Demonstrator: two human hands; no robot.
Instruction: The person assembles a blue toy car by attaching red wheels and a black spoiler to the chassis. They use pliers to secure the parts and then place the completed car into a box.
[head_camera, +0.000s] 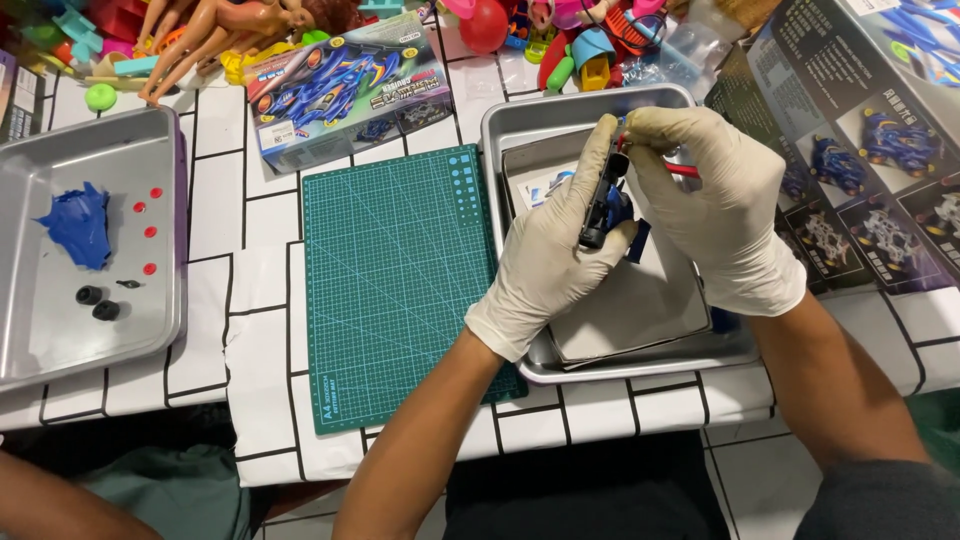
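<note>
Holding a black-and-blue toy car chassis (604, 205) above the right-hand metal tray (520, 130), our gloved left hand (550, 255) wraps shut around it; our gloved right hand (725, 205) pinches a small red part (683, 170) against its top, beside the green cutting mat (395, 280).

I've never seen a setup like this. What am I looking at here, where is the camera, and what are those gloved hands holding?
The single picture comes from a camera worn on a person's head, looking down at their own two hands. No machine is involved. The left hand and right hand, both in pale gloves, together hold a small black and blue toy car part above a metal tray. A green cutting mat lies beside it. A second metal tray at the left holds a blue car shell, small red pieces and two black wheels. A toy car box and loose toys lie behind.
</note>
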